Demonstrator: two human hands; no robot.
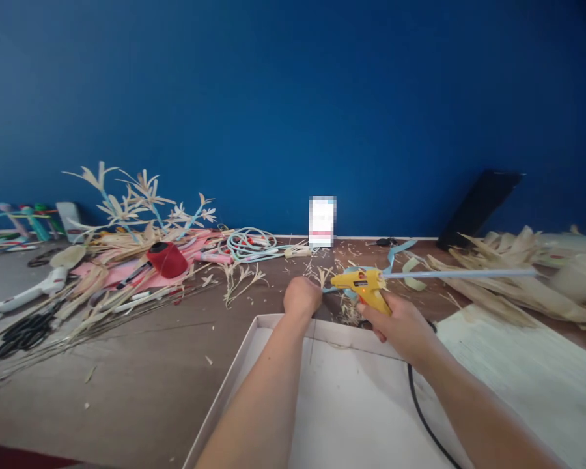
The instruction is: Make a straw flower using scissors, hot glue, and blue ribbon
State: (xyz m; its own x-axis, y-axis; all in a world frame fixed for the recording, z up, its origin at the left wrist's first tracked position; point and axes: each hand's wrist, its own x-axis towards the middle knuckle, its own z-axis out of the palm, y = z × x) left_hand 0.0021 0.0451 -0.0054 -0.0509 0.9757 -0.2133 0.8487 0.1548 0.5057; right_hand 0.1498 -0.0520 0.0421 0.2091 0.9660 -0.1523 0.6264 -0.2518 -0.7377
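My right hand point(393, 322) is wrapped round the handle of a yellow hot glue gun point(359, 280). A long pale glue stick point(461, 274) sticks out of its back end to the right, and its nozzle points left. My left hand point(303, 294) is closed in a fist just left of the nozzle. Pale husk petals point(324, 276) and a bit of blue show at its fingers, so it seems to grip a small husk flower; most of it is hidden by the hand. Below both arms lies a shallow white box lid point(268, 320).
Finished-looking husk flowers point(146, 189) rise at the left behind a red spool point(167, 259) and black scissors point(27, 332). A second, white glue gun point(53, 283) lies there. A phone point(322, 221) leans on the blue wall. Dried husks point(488, 280) lie right; a black cord point(420, 410) crosses the lid.
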